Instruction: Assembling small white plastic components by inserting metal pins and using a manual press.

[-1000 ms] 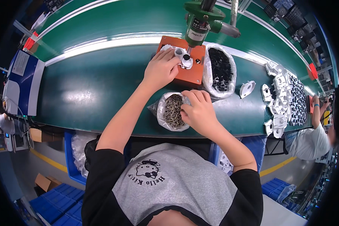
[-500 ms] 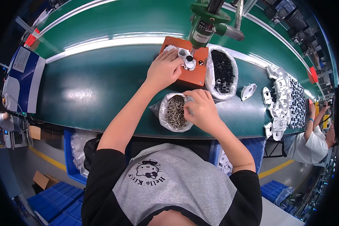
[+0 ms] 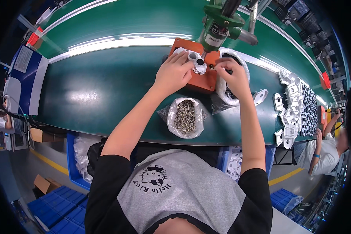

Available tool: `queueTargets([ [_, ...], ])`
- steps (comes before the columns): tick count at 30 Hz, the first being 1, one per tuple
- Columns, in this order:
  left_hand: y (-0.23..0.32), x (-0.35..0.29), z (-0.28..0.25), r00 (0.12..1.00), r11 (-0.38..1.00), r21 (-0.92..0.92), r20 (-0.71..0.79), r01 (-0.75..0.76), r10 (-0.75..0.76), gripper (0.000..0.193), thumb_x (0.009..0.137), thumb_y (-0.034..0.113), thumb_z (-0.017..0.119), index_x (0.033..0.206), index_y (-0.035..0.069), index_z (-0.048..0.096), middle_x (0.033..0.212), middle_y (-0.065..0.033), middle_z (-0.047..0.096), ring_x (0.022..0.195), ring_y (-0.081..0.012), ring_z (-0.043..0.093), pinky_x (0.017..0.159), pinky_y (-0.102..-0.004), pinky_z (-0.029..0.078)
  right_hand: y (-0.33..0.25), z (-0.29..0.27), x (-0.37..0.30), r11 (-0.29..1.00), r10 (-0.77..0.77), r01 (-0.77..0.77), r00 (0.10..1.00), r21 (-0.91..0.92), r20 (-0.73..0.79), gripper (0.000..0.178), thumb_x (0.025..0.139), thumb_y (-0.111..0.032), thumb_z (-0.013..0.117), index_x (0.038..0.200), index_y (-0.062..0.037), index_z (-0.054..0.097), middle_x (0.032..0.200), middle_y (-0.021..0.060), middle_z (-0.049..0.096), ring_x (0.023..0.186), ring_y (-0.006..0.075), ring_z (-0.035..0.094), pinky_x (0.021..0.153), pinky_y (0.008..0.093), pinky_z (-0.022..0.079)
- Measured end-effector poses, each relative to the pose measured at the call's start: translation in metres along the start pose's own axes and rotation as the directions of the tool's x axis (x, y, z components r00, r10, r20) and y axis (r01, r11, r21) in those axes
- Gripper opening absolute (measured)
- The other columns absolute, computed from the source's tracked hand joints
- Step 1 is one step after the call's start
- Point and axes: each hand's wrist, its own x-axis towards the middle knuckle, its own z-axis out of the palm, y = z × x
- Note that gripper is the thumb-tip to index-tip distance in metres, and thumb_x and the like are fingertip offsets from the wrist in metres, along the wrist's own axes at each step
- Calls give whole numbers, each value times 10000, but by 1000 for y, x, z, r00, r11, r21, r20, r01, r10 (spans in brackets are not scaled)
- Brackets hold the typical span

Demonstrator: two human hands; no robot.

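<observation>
My left hand point(image 3: 173, 74) grips a white plastic housing point(image 3: 200, 69) from its left side and keeps it on an orange block point(image 3: 202, 82). A round black piece point(image 3: 200, 61) sits on the housing. Just right of it, my right hand point(image 3: 234, 74) is over the block's right edge, thumb and fingertips pinched together; whatever is between them is too small to make out. The pointed tip of a green machine head point(image 3: 214, 33) comes down close to the housing. Nearer to me stands an open clear bag of small metal screws point(image 3: 185, 117).
A clear bag point(image 3: 221, 87) of black parts stands right of the block, partly behind my right hand. Several white housings point(image 3: 290, 97) and rows of small dark parts point(image 3: 309, 109) lie at the right. A blue-and-white machine point(image 3: 23, 84) stands at far left. Another person point(image 3: 325, 152) sits at right.
My right hand has left the screw bag and moved up and right to the orange block's right edge. My left hand stays on the housing. The whole view has shifted slightly.
</observation>
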Motion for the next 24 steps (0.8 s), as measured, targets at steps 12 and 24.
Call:
queueTargets([
  [12, 0, 0, 0, 1000, 1000, 17, -10, -3, 3, 172, 759, 115, 583, 920, 85, 636, 1161, -186, 608, 1135, -315, 562, 1003, -430, 422, 5, 19, 41, 946, 146, -180, 979, 269, 141, 151, 793, -82, 643, 872, 46, 636, 906, 82, 653, 773, 125, 577, 706, 241, 451],
  [24, 0, 0, 0, 1000, 1000, 24, -7, -7, 7, 182, 759, 120, 587, 933, 90, 630, 1167, -187, 605, 1132, -319, 565, 1001, -430, 424, -15, 16, 46, 946, 258, -285, 950, 155, 177, 302, 786, -112, 674, 1045, 33, 622, 969, 89, 649, 846, 140, 596, 772, 269, 461],
])
